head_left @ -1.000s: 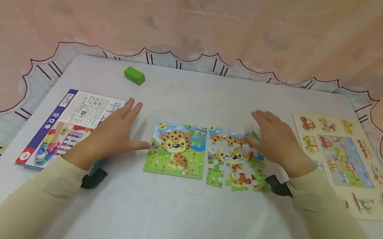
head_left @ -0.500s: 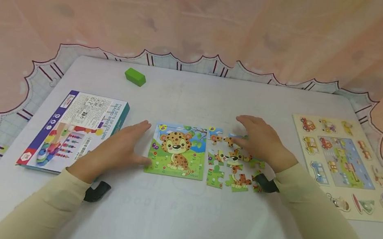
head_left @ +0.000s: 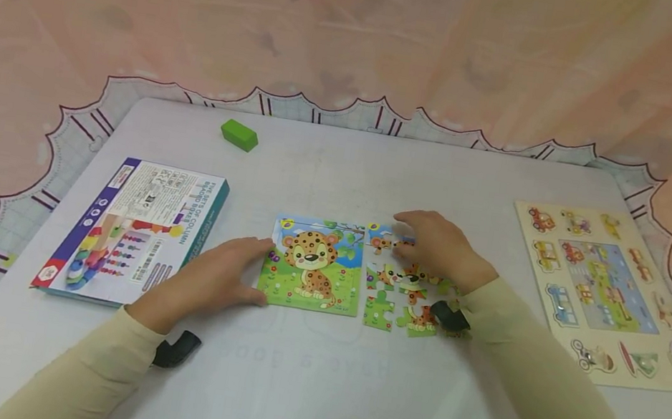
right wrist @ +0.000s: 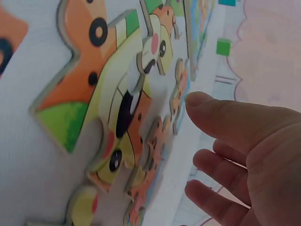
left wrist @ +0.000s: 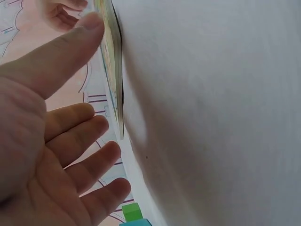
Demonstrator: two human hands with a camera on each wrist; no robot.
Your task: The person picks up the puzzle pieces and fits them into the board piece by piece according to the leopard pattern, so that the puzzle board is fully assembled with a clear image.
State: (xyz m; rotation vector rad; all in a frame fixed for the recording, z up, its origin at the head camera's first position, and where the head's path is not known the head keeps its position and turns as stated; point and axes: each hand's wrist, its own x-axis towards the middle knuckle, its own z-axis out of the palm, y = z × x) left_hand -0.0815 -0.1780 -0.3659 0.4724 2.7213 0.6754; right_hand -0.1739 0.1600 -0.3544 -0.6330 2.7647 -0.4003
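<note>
A square picture puzzle board (head_left: 313, 268) with a spotted leopard cub lies flat in the middle of the table. My left hand (head_left: 213, 279) is at its left side, thumb and fingers spread, tips right at the edge. In the left wrist view the board's edge (left wrist: 115, 70) shows side-on, close to the thumb. Loose jigsaw pieces (head_left: 379, 312) with the same cub lie just right of the board. Over their upper part hovers my right hand (head_left: 442, 248), fingers relaxed, hiding several pieces. The right wrist view shows leopard-face pieces (right wrist: 106, 84) beside the thumb, nothing in the grasp.
On the left lies a flat beaded-toy box (head_left: 141, 224). A green block (head_left: 239, 135) sits at the back left. At the far right is a cream wooden puzzle board (head_left: 610, 294) with vehicle pictures. A scalloped cloth border (head_left: 378, 118) runs along the back edge.
My left hand has come off the box area, moving right and nearer to the leopard board's left edge. The right hand has moved left and slightly down over the loose pieces.
</note>
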